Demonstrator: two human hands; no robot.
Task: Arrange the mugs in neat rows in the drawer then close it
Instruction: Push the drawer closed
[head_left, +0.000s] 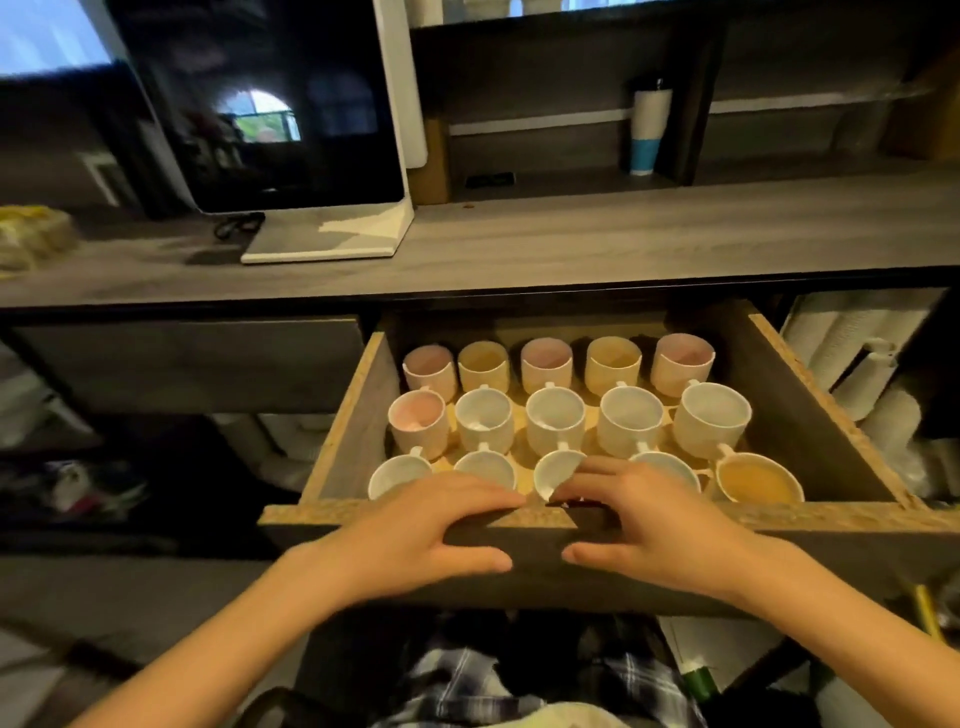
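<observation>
The wooden drawer (810, 410) stands pulled out under the counter, holding several mugs in three rows. The back row (546, 364) alternates pink and yellow insides. The middle row (556, 418) has one pink mug (418, 421) at the left and white ones beside it. The front row is partly hidden by my hands; a yellow-lined mug (758, 480) sits at its right end. My left hand (421, 530) and my right hand (660, 530) both grip the drawer's front panel (857, 540), fingers over its top edge and thumbs on its face.
A grey counter (571, 244) runs above the drawer, with a dark screen on a white stand (291, 130) at the left and a white-and-blue tumbler (648, 130) behind. Stacked paper cups (857, 364) lie in the open compartment at the right. A closed drawer (192, 364) sits at the left.
</observation>
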